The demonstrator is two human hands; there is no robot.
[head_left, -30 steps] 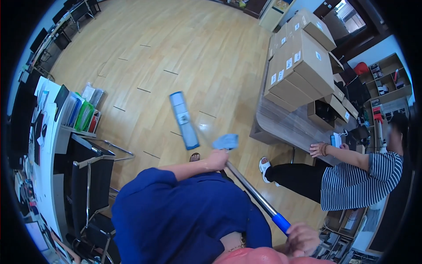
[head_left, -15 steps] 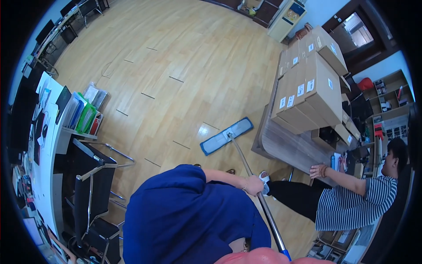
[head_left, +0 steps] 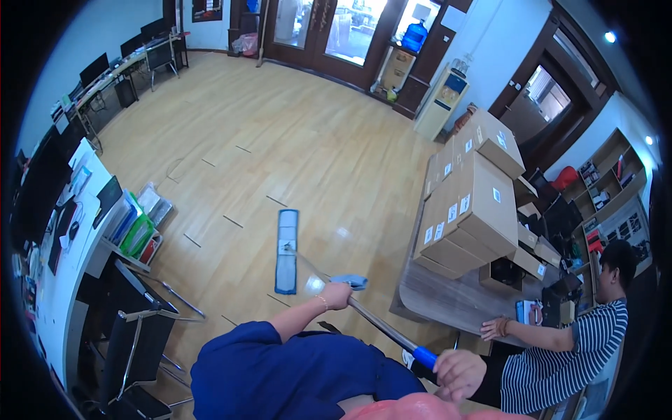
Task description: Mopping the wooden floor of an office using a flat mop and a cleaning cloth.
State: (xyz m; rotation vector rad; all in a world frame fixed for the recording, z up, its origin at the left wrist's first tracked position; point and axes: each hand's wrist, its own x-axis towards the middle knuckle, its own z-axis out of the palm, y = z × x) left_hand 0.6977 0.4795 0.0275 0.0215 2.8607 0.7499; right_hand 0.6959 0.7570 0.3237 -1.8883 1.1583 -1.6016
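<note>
A flat mop with a long blue-edged grey head (head_left: pixel 286 252) lies on the wooden floor ahead of me. Its metal pole (head_left: pixel 383 325) slants back toward my body and ends in a blue grip (head_left: pixel 425 357). My left hand (head_left: pixel 339 295), a thin bracelet at its wrist, is closed around the pole partway down. A folded blue-grey cloth (head_left: pixel 353 282) shows just beyond that hand; whether the fingers pinch it too I cannot tell. At the top end, my right hand (head_left: pixel 460 374) is closed on the blue grip.
Cardboard boxes (head_left: pixel 467 210) are stacked on a brown table (head_left: pixel 437 292) at the right. Beside it a person in a striped shirt (head_left: pixel 570 360) rests a hand on the tabletop. On the left stand a white desk (head_left: pixel 87 231) and a black chair (head_left: pixel 140 343). Glass doors are at the back.
The mop head has swung left and turned to point lengthwise away from me. My left hand moved left with the pole. The right hand has come into view, and the view has tilted up.
</note>
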